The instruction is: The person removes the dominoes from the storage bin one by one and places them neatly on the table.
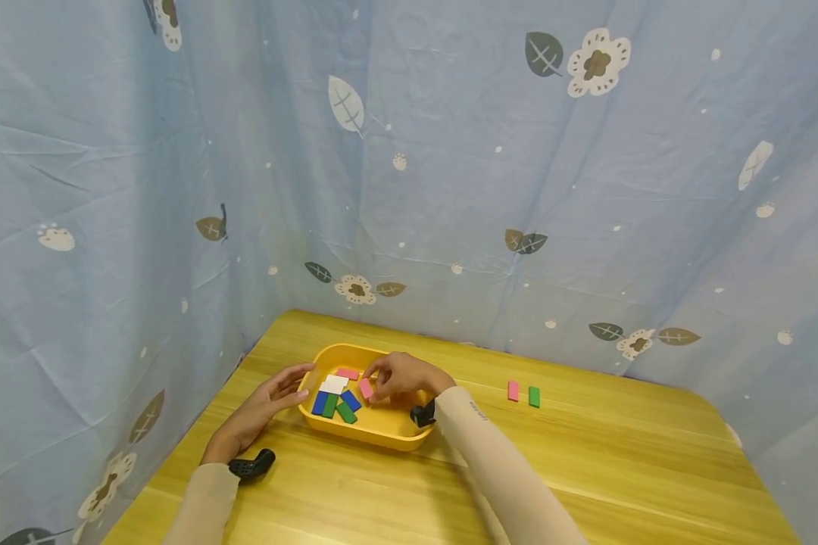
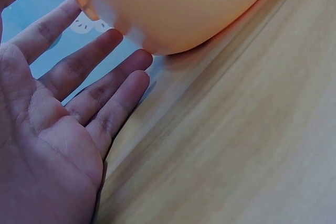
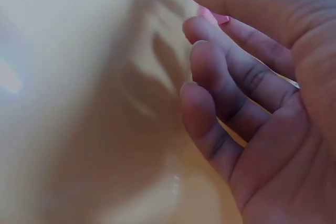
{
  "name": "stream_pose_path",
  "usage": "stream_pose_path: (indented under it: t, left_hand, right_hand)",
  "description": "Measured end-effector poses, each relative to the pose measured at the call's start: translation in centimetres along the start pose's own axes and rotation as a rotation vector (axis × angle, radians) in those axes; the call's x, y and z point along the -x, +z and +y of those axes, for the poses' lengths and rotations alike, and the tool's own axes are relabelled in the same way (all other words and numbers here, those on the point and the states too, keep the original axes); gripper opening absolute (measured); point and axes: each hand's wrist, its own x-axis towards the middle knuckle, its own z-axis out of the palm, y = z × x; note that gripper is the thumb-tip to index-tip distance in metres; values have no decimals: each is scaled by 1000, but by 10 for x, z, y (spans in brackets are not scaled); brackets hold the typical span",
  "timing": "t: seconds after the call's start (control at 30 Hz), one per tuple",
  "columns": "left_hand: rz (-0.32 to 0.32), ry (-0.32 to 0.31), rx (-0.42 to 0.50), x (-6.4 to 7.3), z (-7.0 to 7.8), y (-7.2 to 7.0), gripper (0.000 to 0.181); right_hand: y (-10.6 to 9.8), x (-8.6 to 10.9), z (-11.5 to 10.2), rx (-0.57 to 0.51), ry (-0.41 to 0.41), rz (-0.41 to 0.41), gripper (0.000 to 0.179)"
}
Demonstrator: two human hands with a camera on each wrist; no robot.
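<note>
Your right hand (image 1: 402, 376) is inside the yellow tray (image 1: 361, 434), thumb and forefinger pinching the pink block (image 1: 366, 389) near its two ends, while the other fingers curve loosely and carry nothing; whether the block is lifted off the tray floor, you cannot tell. Your left hand (image 1: 266, 405) is at the tray's left end, its fingers (image 2: 84, 69) extended and spread along the outer wall, not clenched on anything. The held block lies just right of the group: white blocks (image 1: 334, 384), a far pink block (image 1: 347, 374) behind them, and blue and green ones nearer. Off to the right, a separate pink block (image 1: 513, 390) and a green block (image 1: 535, 397) lie on the table (image 1: 586, 446). Expect the pieces to be light, stiff and hard to damage, with flat faces that may slide a little under your fingertips. Take them by opposite edges, near the middle, so they don't pivot. The tray looks like light, slightly springy plastic with a smooth surface, likely to skid if knocked; your left fingers can steady it at the rim.
</note>
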Motion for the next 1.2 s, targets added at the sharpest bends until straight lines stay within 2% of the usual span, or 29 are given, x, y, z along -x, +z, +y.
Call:
stream_pose_path:
  t: [0.27,0.47,0.7,0.87,1.2]
  left_hand:
    - [-15,11,-16,0,1,0,58]
    - [-9,1,-5,0,3,1,60]
    - [-7,3,-7,0,3,2,59]
    - [11,-25,-11,2,2,3,60]
    - [7,-20,7,1,2,2,61]
  right_hand:
    - [-19,22,-10,27,-91,63,43]
    - [-33,41,-10,65,-120,113,42]
    - [-45,66,1,16,-106,151,42]
    - [-52,87,11,-21,-96,190,46]
    - [-67,135,30,8,-62,285,49]
